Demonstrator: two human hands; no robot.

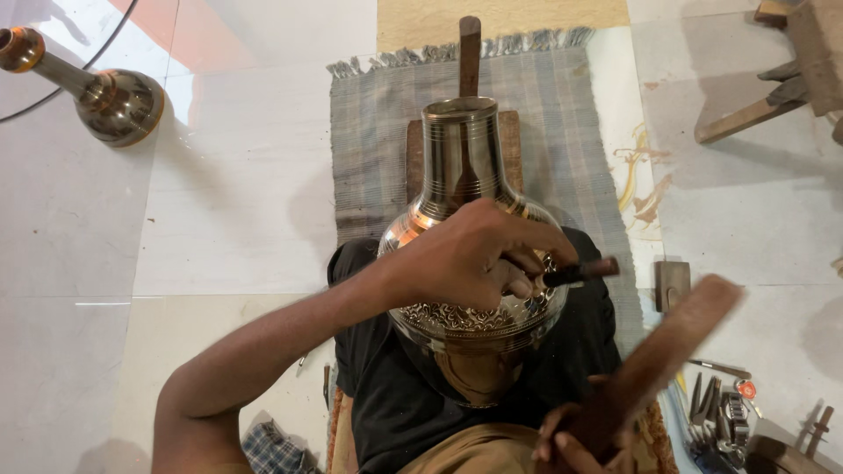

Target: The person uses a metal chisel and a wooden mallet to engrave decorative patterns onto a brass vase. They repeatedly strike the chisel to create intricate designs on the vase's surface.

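**Brass vase on lap, chisel and mallet at its shoulder**

Position. Brass vase point(465, 254) lies on the person's lap over a black cloth point(386, 386), its neck resting on a wooden block point(509, 140) that sits on a grey striped mat point(562, 114). Belly is nearest the person; the mouth points away, toward the top of the view. Long axis runs nearly straight up the picture, in line with the block's handle.

Hands. Left hand point(470, 259) is clenched around a dark chisel point(580, 272), resting on the vase's engraved shoulder band. The chisel's shaft sticks out to the right past the fingers; its tip is hidden under the hand. Right hand point(571, 443) grips the lower end of a wooden mallet point(663, 351), which slants up and right, blurred, its head just beside and below the chisel's free end, not touching it.

Edges and room. The mat's fringed edge lies beyond the vase's mouth; bare pale floor tile point(219, 193) spreads wide on the left. A second brass vase point(105, 96) lies on its side well apart, upper left. Right side is tighter: a small wooden block point(673, 283) near the mallet, a cluster of metal tools point(716, 412) at lower right, wooden pieces point(773, 88) at upper right.
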